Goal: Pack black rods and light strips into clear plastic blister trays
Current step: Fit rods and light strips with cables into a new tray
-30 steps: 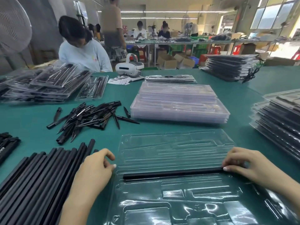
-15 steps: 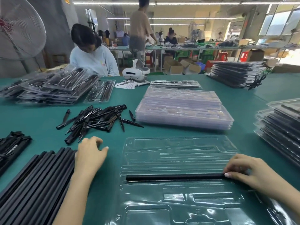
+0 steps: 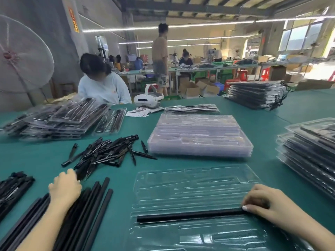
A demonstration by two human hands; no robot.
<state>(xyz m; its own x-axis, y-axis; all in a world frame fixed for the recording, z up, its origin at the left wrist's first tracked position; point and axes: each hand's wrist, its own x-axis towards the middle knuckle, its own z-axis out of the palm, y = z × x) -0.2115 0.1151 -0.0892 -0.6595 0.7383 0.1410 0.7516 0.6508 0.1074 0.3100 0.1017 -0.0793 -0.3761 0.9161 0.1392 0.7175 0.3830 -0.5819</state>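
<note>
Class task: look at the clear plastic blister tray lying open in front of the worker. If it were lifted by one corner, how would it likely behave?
The blister tray looks thin and see-through, so it would probably flex and sag. It is likely very light for its size. The black rod lying in a groove under the right hand might slide out if the tray tilted.

Bare forearms, bare hands (image 3: 65, 187), pale-polished nails on the right.

Right hand (image 3: 266, 205) presses black rod (image 3: 190, 215) into clear tray (image 3: 190, 180); left hand (image 3: 64, 189) over rod pile (image 3: 87, 212).
</note>
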